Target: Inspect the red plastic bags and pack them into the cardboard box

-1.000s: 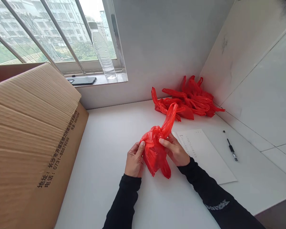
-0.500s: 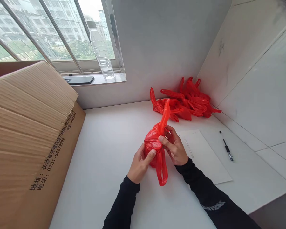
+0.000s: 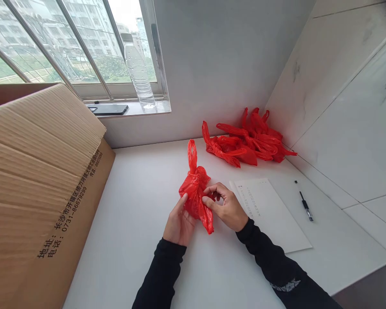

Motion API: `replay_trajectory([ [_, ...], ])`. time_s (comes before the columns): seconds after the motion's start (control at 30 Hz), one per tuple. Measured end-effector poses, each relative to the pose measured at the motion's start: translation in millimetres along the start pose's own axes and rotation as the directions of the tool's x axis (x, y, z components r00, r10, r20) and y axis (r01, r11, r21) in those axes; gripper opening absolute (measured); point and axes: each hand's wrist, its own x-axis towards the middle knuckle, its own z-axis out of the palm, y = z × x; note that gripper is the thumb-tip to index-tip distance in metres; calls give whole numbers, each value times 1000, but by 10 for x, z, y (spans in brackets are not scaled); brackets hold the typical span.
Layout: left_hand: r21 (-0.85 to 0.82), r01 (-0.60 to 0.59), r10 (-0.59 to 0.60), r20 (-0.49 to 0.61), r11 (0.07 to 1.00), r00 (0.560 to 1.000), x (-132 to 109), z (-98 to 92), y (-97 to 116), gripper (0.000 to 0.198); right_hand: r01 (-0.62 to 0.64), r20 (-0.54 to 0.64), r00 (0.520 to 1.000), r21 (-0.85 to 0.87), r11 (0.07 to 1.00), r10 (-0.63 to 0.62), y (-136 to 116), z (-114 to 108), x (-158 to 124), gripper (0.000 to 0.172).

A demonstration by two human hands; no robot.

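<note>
Both my hands hold a crumpled red plastic bag just above the white table. My left hand cups it from below with the thumb pressed on its left side. My right hand pinches its right side with curled fingers. One handle loop of the bag sticks up, and another tail hangs down between my hands. A pile of several knotted red bags lies at the back of the table, against the wall corner.
A large cardboard box with printed characters stands at the left. A sheet of paper and a black pen lie to the right. On the window sill are a clear water bottle and a dark phone.
The bag has been bunched tighter and shifted left. Its upright handle swung from leaning right to pointing up at the left, and the hanging tail got shorter.
</note>
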Motion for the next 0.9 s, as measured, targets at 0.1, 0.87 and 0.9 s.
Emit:
replay_trajectory([
  [0.1, -76, 82, -79, 45, 994, 996, -8, 27, -5, 34, 21, -14, 1000, 35, 999, -21, -24, -3, -8, 6],
  [0.87, 124, -139, 143, -27, 983, 989, 59, -41, -27, 38, -32, -5, 999, 149, 988, 33, 29, -13, -6, 16],
  [0.9, 142, -173, 180, -42, 975, 983, 59, -32, -31, 38, -80, -32, 996, 182, 980, 88, 63, -19, 9, 21],
])
